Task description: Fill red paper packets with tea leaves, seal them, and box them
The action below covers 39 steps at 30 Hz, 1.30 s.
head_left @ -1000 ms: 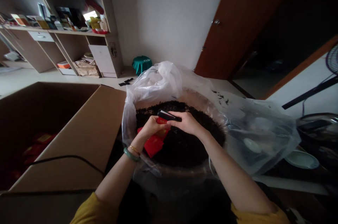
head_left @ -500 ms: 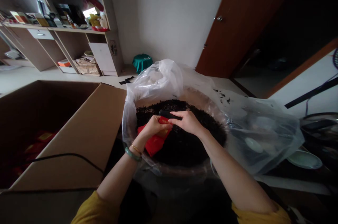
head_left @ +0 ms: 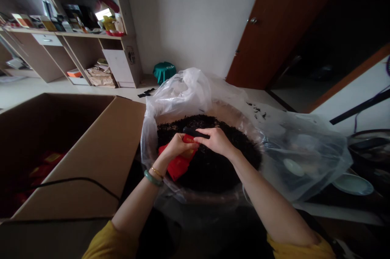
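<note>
My left hand (head_left: 175,148) is closed on a red pouch (head_left: 178,164), held over a heap of dark loose leaves (head_left: 219,165). The leaves fill a round basin lined with a clear plastic bag (head_left: 183,92). My right hand (head_left: 216,140) pinches a small black scoop (head_left: 193,132) at the pouch's mouth. Both hands meet just above the leaves. A green bangle and a thin gold bracelet sit on my left wrist.
A large open cardboard box (head_left: 100,157) stands at the left with red packets (head_left: 45,165) inside and a black cable across its flap. Shelves (head_left: 76,23) line the far wall. A brown door (head_left: 274,27) is behind. Bowls and a plate (head_left: 353,185) sit at right.
Both hands dipped slightly toward the leaves between one second ago and half a second ago. Since then they have stayed still.
</note>
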Motion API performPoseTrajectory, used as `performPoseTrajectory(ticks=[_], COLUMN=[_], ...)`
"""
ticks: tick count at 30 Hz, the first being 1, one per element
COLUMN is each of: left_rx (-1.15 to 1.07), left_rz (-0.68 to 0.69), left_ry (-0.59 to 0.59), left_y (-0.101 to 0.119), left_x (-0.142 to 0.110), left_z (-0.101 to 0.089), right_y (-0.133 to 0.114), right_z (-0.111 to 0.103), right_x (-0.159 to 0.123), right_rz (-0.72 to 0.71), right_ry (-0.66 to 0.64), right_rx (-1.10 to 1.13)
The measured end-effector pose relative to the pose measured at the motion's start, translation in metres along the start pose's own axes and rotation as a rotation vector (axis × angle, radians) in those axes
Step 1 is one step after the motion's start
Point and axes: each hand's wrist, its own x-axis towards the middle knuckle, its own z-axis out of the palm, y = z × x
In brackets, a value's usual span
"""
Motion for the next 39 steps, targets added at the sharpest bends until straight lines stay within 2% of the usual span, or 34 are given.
performPoseTrajectory(ticks=[8,14,17,21,24,26,28,30,32,34,37,39], left_rx=[-0.042,-0.036,-0.056,-0.151,-0.216,-0.241,-0.252,-0.255,-0.255,-0.251,-0.236,-0.232], left_rz=[0.016,0.020,0.036,0.088,0.153,0.160,0.150,0.148,0.144,0.137,0.139,0.141], left_ry=[0.064,0.106,0.115,0.133,0.210,0.249,0.272,0.294,0.312,0.321,0.308,0.275], left_y=[0.002,0.004,0.008,0.016,0.019,0.019,0.017,0.015,0.013,0.013,0.015,0.016], left_x=[0.000,0.007,0.010,0.009,0.008,0.009,0.010,0.012,0.012,0.012,0.009,0.007], left_z=[0.000,-0.001,-0.002,-0.001,-0.001,-0.002,-0.003,-0.004,-0.003,-0.001,0.003,0.004], right_y=[-0.003,-0.003,0.005,0.030,0.050,0.060,0.065,0.065,0.058,0.045,0.020,0.006], right_z=[-0.001,-0.002,-0.004,-0.010,-0.009,-0.004,0.004,0.012,0.017,0.020,0.023,0.025], right_x=[0.000,0.004,0.006,0.010,0.011,0.009,0.006,0.004,0.004,0.007,0.015,0.019], right_rz=[0.009,0.020,0.063,0.173,0.192,0.202,0.204,0.148,0.057,-0.001,-0.031,-0.035], right_ry=[-0.002,-0.027,-0.007,0.062,0.098,0.075,0.033,0.018,0.068,0.141,0.200,0.222], right_rx=[-0.021,0.050,0.122,0.171,-0.001,-0.175,-0.316,-0.377,-0.327,-0.151,0.151,0.238])
